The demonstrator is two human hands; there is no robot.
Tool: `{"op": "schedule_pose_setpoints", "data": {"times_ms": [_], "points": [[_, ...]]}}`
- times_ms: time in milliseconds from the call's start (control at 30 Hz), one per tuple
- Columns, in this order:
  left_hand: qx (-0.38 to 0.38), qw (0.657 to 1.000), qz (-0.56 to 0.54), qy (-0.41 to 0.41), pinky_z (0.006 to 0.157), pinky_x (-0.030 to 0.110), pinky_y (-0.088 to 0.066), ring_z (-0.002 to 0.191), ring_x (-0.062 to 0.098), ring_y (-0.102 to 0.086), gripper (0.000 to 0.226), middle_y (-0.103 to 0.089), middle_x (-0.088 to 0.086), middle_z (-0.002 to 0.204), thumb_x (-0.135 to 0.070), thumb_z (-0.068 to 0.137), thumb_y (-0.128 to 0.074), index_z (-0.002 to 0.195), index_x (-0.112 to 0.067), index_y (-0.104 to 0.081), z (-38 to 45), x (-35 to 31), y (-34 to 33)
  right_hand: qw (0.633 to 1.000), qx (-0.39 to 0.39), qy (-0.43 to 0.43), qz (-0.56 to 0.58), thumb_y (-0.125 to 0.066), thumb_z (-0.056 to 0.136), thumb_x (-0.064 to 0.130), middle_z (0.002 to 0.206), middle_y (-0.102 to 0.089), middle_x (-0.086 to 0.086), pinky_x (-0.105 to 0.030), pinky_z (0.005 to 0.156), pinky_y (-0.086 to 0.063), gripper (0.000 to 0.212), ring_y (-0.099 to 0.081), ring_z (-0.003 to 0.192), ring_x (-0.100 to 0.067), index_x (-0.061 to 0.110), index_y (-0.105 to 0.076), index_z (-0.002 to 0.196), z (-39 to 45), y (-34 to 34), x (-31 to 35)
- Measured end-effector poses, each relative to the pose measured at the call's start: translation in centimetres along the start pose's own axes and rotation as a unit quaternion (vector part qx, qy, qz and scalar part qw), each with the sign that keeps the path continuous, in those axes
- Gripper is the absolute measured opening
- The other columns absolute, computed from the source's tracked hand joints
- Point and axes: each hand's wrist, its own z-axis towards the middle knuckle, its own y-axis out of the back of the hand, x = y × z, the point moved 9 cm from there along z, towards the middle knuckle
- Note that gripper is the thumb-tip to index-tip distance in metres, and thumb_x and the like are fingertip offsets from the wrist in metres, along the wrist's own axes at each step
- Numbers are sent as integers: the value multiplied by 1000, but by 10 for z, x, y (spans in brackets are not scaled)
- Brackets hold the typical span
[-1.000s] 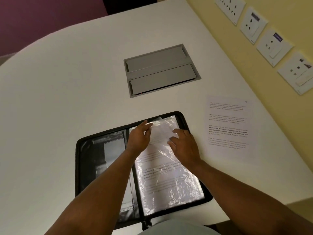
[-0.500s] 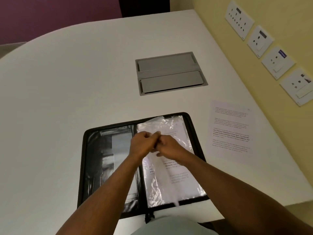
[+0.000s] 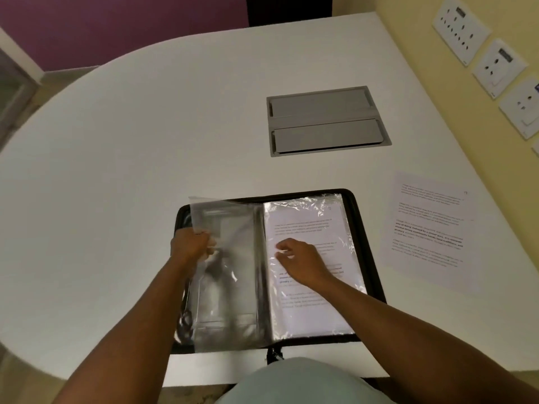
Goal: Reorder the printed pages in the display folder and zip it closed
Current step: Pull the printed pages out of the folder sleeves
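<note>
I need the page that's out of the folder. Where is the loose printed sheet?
In the head view, the loose printed sheet lies flat on the white table, right of the open folder, near the wall.

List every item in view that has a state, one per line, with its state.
display folder: unzipped, lying open flat
empty sleeve: turned onto the left side
left hand: grips the empty sleeve's edge
right hand: fingers loosely curled over the filled sleeve
loose printed page: outside the folder, flat
cable hatch: flaps closed
</note>
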Motion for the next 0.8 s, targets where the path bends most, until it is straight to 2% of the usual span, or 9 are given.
{"op": "schedule_pose_setpoints", "data": {"times_ms": [100,167,267,367,433,500,600,667,800], "points": [[-21,995,97,-25,86,41,-56,89,25,-67,15,-71,6,97,-12,86,-64,97,-11,-74,19,7,27,997,-33,-3,-70,-67,90,30,122,-65,-2,-28,97,-46,33,-59,113,-18,16,-63,119,-4,15,-40],[-21,991,131,-32,91,42,-54,97,25,-65,17,-71,4,105,-9,85,-63,97,-13,-75,31,12,35,991,-33,1,-130,-68,87,35,131,-58,-1,-30,104,-40,41,-51,123,-18,18,-60,124,-8,23,-57],[-57,980,186,-44,89,44,-54,96,31,-65,17,-71,11,101,-8,83,-62,97,-10,-72,42,16,44,968,-11,15,-249,-63,89,44,155,-33,-2,-36,116,-25,63,-27,143,-19,17,-43,143,-12,30,-72],[-102,974,203,-27,83,38,-50,101,37,-62,39,-65,16,111,-11,83,-61,121,-6,-58,36,14,43,942,5,-5,-336,-53,93,52,162,-11,-4,-39,120,-14,76,-9,149,-22,18,-22,153,-13,34,-83],[-132,968,209,-39,86,42,-48,109,38,-57,47,-60,17,119,-21,85,-62,127,-5,-49,29,4,33,936,5,-17,-351,-49,94,55,163,-7,-4,-39,120,-11,77,-5,150,-22,18,-17,154,-12,37,-89],[-136,954,247,-100,91,48,-49,112,38,-55,49,-56,17,126,-26,85,-61,128,-7,-48,24,-11,11,940,1,-26,-340,-47,94,56,163,-7,-5,-39,120,-11,77,-4,150,-23,18,-17,154,-11,40,-95],[-52,918,339,-199,99,49,-46,122,37,-50,50,-47,17,139,-28,87,-56,132,-8,-48,19,-24,-46,943,0,-28,-332,-45,95,55,163,-5,-5,-40,120,-10,77,-4,150,-23,17,-15,155,-5,41,-97],[21,902,359,-240,106,49,-40,130,33,-43,44,-43,13,145,-26,91,-56,131,-11,-51,8,-33,-85,942,-1,-30,-334,-44,96,52,163,-4,-5,-39,120,-8,75,-3,150,-23,17,-14,155,4,43,-96],[121,867,369,-312,102,41,-44,126,31,-48,44,-48,9,142,-19,91,-55,135,-13,-50,-9,-55,-149,940,-32,-17,-341,-50,96,45,162,-11,-6,-39,119,-12,71,-10,149,-23,16,-19,153,33,58,-87]]}}
